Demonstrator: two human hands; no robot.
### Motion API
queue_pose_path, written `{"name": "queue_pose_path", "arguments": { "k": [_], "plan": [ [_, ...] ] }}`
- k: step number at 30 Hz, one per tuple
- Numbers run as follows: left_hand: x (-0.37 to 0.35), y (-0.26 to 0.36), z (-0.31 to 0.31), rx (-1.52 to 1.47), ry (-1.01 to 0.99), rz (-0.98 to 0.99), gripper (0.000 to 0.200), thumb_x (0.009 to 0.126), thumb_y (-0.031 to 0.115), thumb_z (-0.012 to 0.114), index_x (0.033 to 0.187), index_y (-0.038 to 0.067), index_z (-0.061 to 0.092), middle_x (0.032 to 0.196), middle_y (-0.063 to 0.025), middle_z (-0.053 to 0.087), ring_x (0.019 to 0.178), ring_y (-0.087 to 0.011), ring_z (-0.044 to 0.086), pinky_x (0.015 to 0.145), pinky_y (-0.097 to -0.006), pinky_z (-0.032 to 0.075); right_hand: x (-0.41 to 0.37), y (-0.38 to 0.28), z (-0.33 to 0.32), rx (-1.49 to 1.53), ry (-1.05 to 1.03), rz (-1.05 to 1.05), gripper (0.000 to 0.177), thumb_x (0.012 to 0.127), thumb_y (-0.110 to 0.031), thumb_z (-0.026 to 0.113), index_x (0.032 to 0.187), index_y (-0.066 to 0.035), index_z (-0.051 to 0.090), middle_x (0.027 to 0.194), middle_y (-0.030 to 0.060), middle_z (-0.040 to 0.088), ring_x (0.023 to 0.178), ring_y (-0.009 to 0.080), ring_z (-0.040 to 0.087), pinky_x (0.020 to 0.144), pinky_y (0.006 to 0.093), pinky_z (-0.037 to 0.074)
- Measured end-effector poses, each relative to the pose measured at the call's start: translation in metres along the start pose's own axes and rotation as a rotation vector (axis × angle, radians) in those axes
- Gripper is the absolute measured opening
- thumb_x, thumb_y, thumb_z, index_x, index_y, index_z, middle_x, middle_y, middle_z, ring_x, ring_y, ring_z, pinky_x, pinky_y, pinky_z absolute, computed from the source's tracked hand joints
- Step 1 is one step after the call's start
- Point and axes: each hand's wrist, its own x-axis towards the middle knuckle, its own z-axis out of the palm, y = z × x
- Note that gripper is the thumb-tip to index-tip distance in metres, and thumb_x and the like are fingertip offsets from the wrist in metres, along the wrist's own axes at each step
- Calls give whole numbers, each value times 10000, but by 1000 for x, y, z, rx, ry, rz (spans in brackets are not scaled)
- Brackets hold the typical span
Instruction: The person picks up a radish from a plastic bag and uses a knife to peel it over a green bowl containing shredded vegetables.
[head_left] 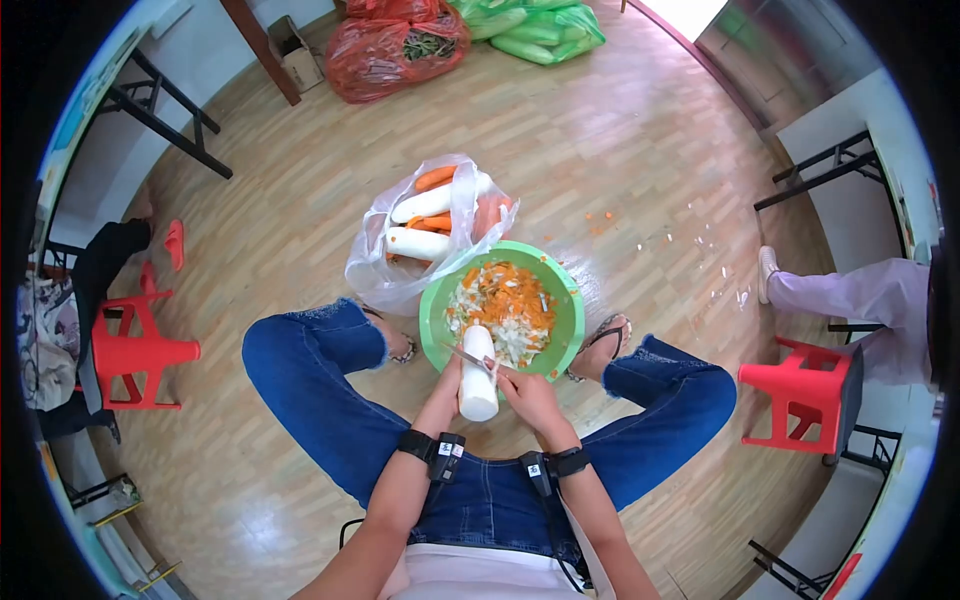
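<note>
Bright, even daylight indoors. Src: opening (pixel 690 14) top R, blown out. Soft glare on wood floor (pixel 620 140); shadows faint, short. Fisheye: heavy barrel distortion, black vignette at corners, edges soft. Centre sharp: white radish (pixel 478 385), knife (pixel 466 356) both crisp.

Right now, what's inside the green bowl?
Shredded orange and white vegetable pieces fill the green bowl. Its near side is covered by the white radish in the left hand and the right hand with a knife; the bottom is hidden.
</note>
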Motion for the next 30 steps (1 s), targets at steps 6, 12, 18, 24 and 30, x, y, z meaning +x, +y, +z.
{"name": "queue_pose_path", "arguments": {
  "k": [6,12,18,24,30],
  "plan": [
    [9,-4,-13,3,41,51,513,853,527,321,1015,74,497,798,-54,589,625,-190,588,521,-331,514,5,-2,2,-18,2,17,240,820,-273,487,982,-152,616,705,168,587,626,320,575,552,381,448],
    [-2,-2,6,74,38,31,481,881,479,294,1067,85,499,848,-58,612,632,-191,604,524,-338,519,17,22,7,-38,55,59,267,841,-292,446,1070,-230,567,681,152,586,619,325,569,560,413,447],
    [-5,-4,9,198,-16,4,484,888,474,285,1042,88,532,831,-24,612,629,-123,596,522,-268,499,9,19,10,-12,47,90,269,836,-270,458,1073,-202,566,700,180,582,634,332,579,567,396,455],
    [-14,1,21,296,39,-11,483,884,478,297,1047,82,522,825,-28,613,611,-121,595,506,-264,492,16,22,11,-108,103,117,266,833,-263,463,1064,-186,570,686,197,575,628,340,576,562,396,454],
    [-12,-6,14,365,-30,-82,457,881,469,321,1046,90,516,784,-23,607,587,-124,590,484,-269,487,19,39,14,-42,170,172,267,831,-272,469,1031,-140,586,693,206,574,633,340,579,573,397,457]
  ]
}}
